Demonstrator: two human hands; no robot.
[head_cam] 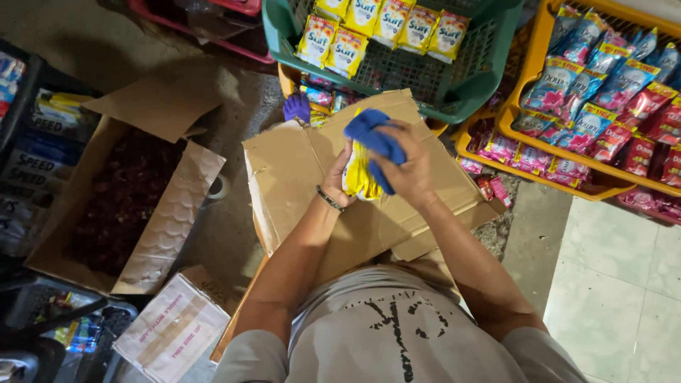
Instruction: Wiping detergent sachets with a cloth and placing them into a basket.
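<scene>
Over the cardboard box (298,170), both hands clutch upright yellow sachets (357,176), right hand (408,170) pressing blue cloth (376,138).

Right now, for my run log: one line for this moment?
left hand: holds yellow sachets | right hand: wipes with blue cloth | over cardboard box

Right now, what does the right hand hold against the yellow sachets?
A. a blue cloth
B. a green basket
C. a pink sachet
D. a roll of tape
A: the right hand presses a blue cloth onto the yellow sachets, which the left hand holds over the closed box.
</scene>
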